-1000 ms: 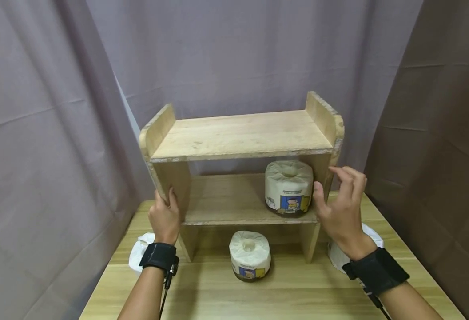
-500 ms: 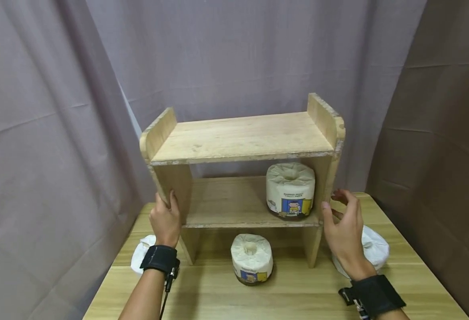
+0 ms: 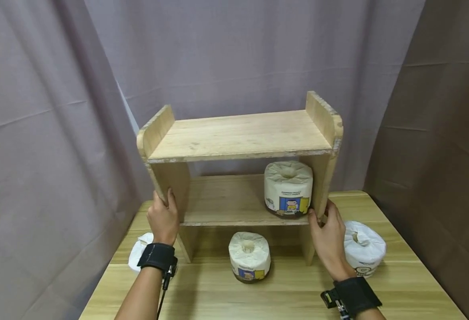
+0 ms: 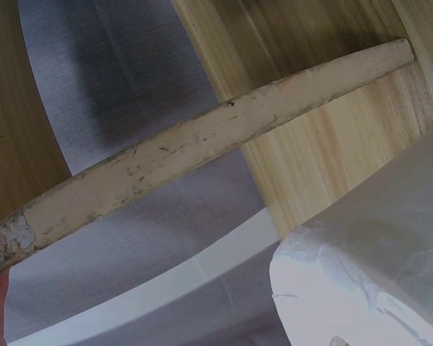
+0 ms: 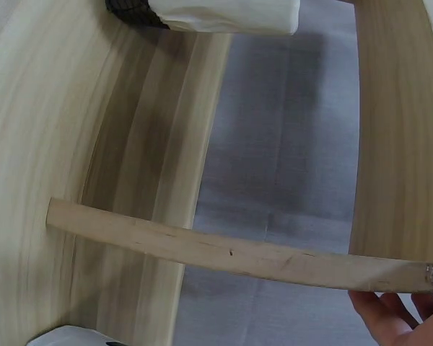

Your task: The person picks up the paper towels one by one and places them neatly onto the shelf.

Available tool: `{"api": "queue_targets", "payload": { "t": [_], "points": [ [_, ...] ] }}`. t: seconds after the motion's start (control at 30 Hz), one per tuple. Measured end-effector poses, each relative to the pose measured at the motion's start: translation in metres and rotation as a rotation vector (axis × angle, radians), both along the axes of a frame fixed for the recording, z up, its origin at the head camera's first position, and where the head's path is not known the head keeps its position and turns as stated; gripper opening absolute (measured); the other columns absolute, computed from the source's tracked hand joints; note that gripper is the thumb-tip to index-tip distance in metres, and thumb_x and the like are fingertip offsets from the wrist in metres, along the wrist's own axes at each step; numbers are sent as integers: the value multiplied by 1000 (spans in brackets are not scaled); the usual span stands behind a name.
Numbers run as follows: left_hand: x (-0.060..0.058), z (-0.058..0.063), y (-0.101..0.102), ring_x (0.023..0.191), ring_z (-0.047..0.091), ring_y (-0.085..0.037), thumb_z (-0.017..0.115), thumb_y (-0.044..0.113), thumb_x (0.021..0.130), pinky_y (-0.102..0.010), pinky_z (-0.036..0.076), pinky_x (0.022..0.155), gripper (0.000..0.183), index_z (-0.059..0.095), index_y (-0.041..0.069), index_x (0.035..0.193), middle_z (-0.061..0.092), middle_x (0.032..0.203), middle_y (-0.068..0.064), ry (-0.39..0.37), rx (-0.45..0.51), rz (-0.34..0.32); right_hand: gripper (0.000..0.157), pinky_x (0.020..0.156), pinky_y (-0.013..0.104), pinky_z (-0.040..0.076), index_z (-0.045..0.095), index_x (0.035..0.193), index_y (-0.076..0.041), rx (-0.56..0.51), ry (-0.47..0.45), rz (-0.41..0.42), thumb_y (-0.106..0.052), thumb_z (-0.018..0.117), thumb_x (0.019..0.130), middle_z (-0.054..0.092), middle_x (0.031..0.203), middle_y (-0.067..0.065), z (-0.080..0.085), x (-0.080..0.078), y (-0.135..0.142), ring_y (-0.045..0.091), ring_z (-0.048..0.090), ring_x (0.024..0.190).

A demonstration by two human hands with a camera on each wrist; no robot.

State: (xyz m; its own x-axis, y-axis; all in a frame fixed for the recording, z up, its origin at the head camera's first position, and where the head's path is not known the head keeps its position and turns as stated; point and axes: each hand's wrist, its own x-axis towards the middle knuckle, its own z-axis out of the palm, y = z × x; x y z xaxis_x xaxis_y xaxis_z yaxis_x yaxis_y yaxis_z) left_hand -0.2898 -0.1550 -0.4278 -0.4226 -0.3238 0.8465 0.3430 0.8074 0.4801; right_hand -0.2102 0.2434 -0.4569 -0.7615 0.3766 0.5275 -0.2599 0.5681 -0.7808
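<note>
A small wooden shelf unit [image 3: 238, 135] stands on the table, its upper board bare. My left hand [image 3: 163, 218] grips the edge of its left side panel [image 4: 173, 151], the thumb on the inner face. At the right side panel [image 5: 224, 252], level with the middle board, my right hand [image 3: 327, 238] holds the edge with the thumb in front; its fingers [image 5: 379, 317] show beside the panel in the right wrist view. One wrapped toilet paper roll [image 3: 288, 191] sits upright at the right end of the middle board, near my right thumb.
On the table [image 3: 290, 298], a second toilet roll [image 3: 249, 258] stands before the lower opening. Others stand outside the unit, a roll [image 3: 364, 249] by my right wrist and a roll [image 3: 140, 252] partly behind my left wrist. Grey curtains [image 3: 234, 53] hang behind and at the sides.
My right hand has come down along the right side panel and moved in to hold its edge, uncovering the roll at the right. My left hand has kept its grip.
</note>
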Motion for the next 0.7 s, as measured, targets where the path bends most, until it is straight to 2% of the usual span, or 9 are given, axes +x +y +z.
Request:
{"api": "queue_targets", "payload": {
  "t": [0.13, 0.23, 0.43, 0.57, 0.7],
  "points": [
    [1, -1, 0, 60, 64, -55, 65, 22, 106, -65, 47, 56, 32, 63, -9, 102, 58, 60, -24, -9, 1, -16, 37, 84, 51, 43, 55, 134, 9, 34, 26, -5, -11, 61, 104, 62, 111, 28, 1, -3, -1, 43, 60, 102],
    [2, 0, 0, 65, 66, -57, 65, 23, 106, -67, 47, 58, 31, 63, -8, 105, 63, 66, -29, -17, 25, -20, 31, 87, 57, 43, 55, 128, 12, 43, 38, 32, -5, 58, 103, 61, 109, 31, 3, -5, -2, 46, 59, 103],
    [6, 3, 1, 74, 69, -58, 61, 28, 108, -67, 49, 63, 33, 62, -5, 110, 69, 77, -31, -113, 50, -29, 31, 89, 59, 43, 52, 132, 15, 16, 55, 85, -1, 53, 105, 58, 118, 36, -3, -7, -2, 48, 58, 108],
    [11, 5, 2, 77, 68, -58, 59, 31, 109, -67, 48, 65, 34, 59, -3, 108, 68, 78, -31, -205, 61, -28, 32, 92, 56, 40, 52, 134, 14, -29, 49, 89, -4, 50, 107, 55, 122, 35, -7, -9, -3, 46, 55, 112],
    [19, 6, 1, 79, 69, -56, 62, 30, 106, -67, 48, 65, 32, 59, -2, 109, 69, 83, -31, -284, 92, -35, 30, 93, 51, 39, 54, 131, 14, -55, 53, 99, -3, 49, 107, 55, 121, 33, -8, -12, -4, 43, 54, 112]
  ]
}}
